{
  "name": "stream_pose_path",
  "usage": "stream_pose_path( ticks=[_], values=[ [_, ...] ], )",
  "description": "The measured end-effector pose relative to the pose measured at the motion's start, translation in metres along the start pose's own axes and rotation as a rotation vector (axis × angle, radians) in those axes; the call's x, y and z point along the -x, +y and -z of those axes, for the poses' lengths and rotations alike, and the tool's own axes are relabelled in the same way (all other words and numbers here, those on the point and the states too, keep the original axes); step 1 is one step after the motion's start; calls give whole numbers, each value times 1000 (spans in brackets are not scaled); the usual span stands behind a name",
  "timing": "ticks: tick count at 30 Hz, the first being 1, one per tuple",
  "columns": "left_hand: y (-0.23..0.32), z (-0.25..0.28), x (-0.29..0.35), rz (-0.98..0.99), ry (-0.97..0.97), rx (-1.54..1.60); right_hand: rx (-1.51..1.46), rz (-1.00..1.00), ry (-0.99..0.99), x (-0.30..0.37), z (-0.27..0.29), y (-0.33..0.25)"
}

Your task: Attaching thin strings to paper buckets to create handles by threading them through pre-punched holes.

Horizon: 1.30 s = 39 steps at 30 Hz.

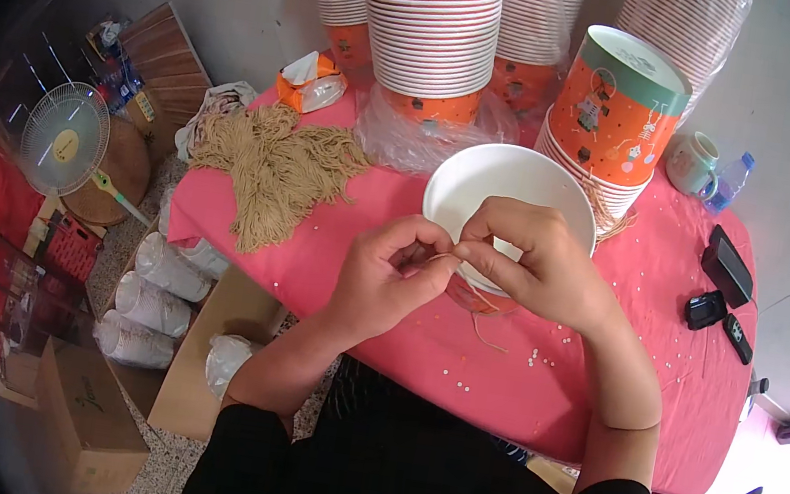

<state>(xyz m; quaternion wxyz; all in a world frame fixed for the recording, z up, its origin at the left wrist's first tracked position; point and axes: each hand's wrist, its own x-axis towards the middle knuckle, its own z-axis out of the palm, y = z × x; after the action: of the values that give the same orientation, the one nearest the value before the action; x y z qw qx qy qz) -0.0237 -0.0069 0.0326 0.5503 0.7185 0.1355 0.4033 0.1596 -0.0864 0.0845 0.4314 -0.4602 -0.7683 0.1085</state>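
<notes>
Table (514, 405), pink-covered, carries the white-lined bucket (468, 192) directly before the person, mouth up, its axis near upright. Above its near rim the left hand (382, 281) and right hand (539, 262) meet, thumb and forefinger of each closed to a narrow pinch on the cord (489, 345); exactly how it is gripped is hidden. From there the thin cord hangs past the bucket's near wall, its long axis slanting toward the person and rightward, the loose end pointing right over the table. Good handling probably means keeping both pinches close, the cord lightly taut, and the free end untangled.
</notes>
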Motion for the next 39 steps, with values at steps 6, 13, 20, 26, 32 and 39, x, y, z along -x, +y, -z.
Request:
stream_pose_path(
  ticks=[6, 13, 20, 26, 32, 39],
  values=[
    [4, -4, -6, -370, 32, -203, -32, -88, -9, 0, 0, -2],
    [-1, -10, -2, -415, 102, -144, -254, -177, -102, 2, 3, 1],
    [0, -13, 4, -53, 64, 224, -178, -335, -205, -1, 10, -8],
    [5, -4, -3, 90, 68, 379, -59, 5, 53, -1, 0, -13],
    [2, 2, -1, 293, -40, 696, 97, 208, 112, -2, -9, -6],
    [4, 6, -2, 413, -59, 851, 86, 225, 127, -2, -7, -6]
  ],
)
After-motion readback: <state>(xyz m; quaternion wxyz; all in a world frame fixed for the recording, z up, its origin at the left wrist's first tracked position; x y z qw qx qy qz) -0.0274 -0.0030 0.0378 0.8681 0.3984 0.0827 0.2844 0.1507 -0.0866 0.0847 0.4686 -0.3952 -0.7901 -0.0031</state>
